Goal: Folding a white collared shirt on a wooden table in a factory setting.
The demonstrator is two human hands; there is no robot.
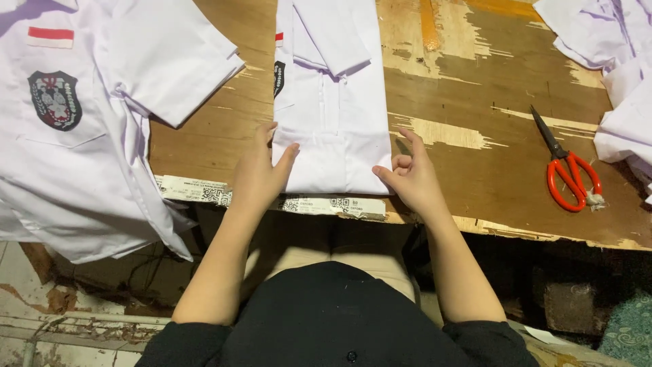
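Observation:
A white shirt [333, 102], folded into a narrow strip with a sleeve laid across its top, lies lengthwise on the wooden table [475, 183]. Its near end is folded up. My left hand [258, 173] rests flat at the lower left corner of that fold, thumb on the cloth. At the lower right corner my right hand [411, 177] touches the fold's edge with its fingertips, fingers partly curled. Neither hand grips anything.
An unfolded white shirt [81, 136] with a dark crest badge and a red-and-white patch hangs over the table's left edge. Orange-handled scissors [567, 170] lie to the right. More white cloth [618, 75] is piled at the far right. A paper label strip [319, 202] runs along the near edge.

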